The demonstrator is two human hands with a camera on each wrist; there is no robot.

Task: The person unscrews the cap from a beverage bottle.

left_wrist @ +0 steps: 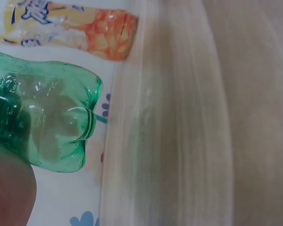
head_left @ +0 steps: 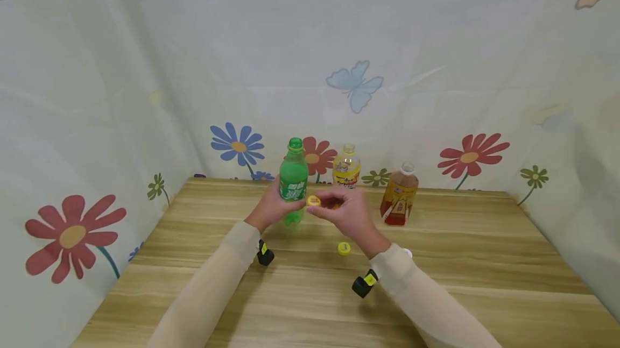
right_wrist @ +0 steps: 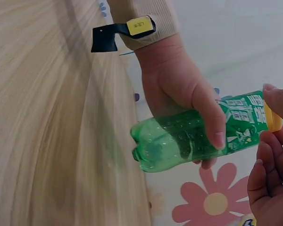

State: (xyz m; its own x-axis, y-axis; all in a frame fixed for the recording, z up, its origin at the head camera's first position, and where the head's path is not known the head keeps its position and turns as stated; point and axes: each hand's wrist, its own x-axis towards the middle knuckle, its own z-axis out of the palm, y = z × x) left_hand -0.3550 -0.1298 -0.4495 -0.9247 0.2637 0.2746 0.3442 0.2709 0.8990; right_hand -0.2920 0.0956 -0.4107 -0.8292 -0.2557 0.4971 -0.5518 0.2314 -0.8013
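My left hand (head_left: 272, 205) grips a green plastic bottle (head_left: 293, 173) around its lower half. The bottle is upright, its neck has no cap, and in the left wrist view its base (left_wrist: 87, 122) shows a little apart from the table. Between thumb and fingers, my right hand (head_left: 349, 213) pinches a yellow cap (head_left: 313, 201) in front of the bottle's lower part. In the right wrist view, the left hand (right_wrist: 188, 89) wraps the bottle, while the yellow cap (right_wrist: 273, 117) overlaps the label's end; whether they touch I cannot tell.
Behind my right hand stands a clear uncapped bottle (head_left: 346, 168) with a yellow label. An uncapped bottle of reddish-brown drink (head_left: 399, 194) is farther right. On the wooden table (head_left: 300, 294) lie another yellow cap (head_left: 344, 249) and a white cap (head_left: 408, 253), partly behind the right sleeve.
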